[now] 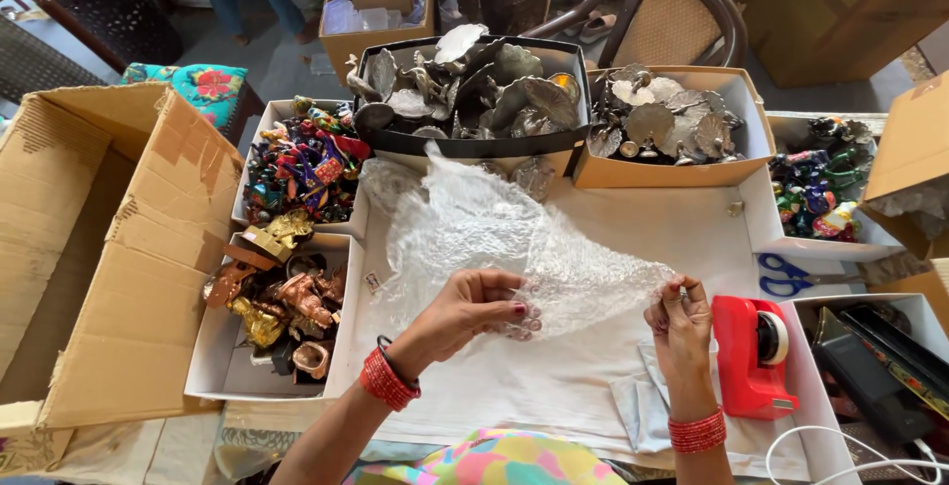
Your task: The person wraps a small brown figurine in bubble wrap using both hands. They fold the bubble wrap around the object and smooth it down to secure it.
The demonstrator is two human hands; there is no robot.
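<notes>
the arms run out of view at the bottom edge, over a lap of bright patterned cloth (494, 460); the left hand (473, 309) has its fingertips pressed together on the lower edge of a sheet of bubble wrap (504, 248), and the right hand (680, 315) pinches the sheet's right corner, fingers closed tight; whether anything lies inside the sheet is hard to make out, since the plastic is cloudy and crumpled; the wrap is thin, bumpy and see-through, spread above a white tray (682, 233) in the middle of the table; red beaded bangles (388, 380) ring the left wrist; a glossy red tape dispenser (751, 356) sits just beside the right hand, and blue-handled scissors (786, 275) lie near it, their blades partly hidden; a black box (474, 89) holds dull grey metal leaf shapes; a white box (282, 312) on the left holds coppery and gold figurines, jumbled and hard to tell apart; a rough brown cardboard carton (119, 248) stands open at far left, cut off by the edge.
</notes>
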